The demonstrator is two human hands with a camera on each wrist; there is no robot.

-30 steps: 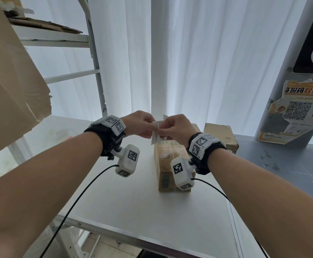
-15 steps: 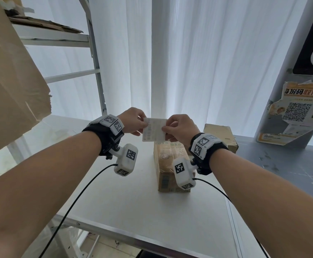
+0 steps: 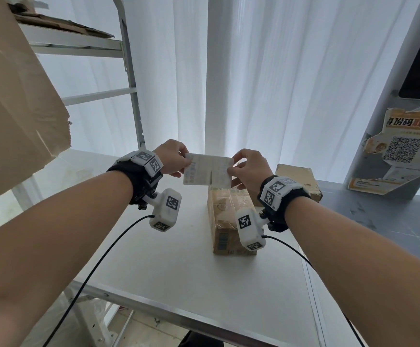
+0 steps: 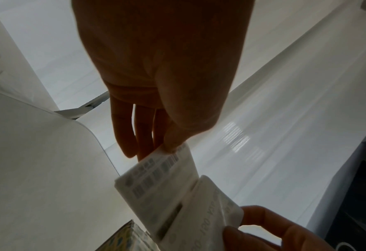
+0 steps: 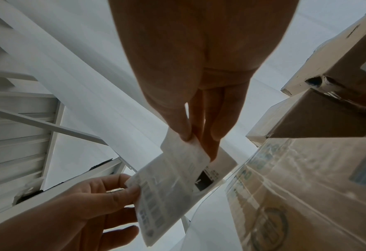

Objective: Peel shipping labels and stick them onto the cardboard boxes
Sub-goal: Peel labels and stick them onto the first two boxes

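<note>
A white shipping label (image 3: 207, 171) is stretched flat in the air between my two hands. My left hand (image 3: 172, 159) pinches its left edge between thumb and fingers (image 4: 173, 144). My right hand (image 3: 250, 165) pinches its right edge (image 5: 187, 135). Printed barcodes show on the label (image 4: 156, 178) (image 5: 167, 180). Just below and behind the label stands a taped cardboard box (image 3: 226, 216) on the white table (image 3: 166, 271), close to my right wrist (image 5: 296, 186). A second cardboard box (image 3: 296, 179) sits behind it.
A large cardboard box (image 3: 11, 101) hangs off the metal shelf rack (image 3: 128, 71) at the upper left. White curtains (image 3: 266, 71) close the back. A grey surface (image 3: 379, 221) with a torn QR poster (image 3: 401, 151) lies to the right. The table's front edge (image 3: 178, 319) is near me.
The hands have drawn apart from a close pinch, and the label, at first bunched between them, is now spread wide and flat above the box.
</note>
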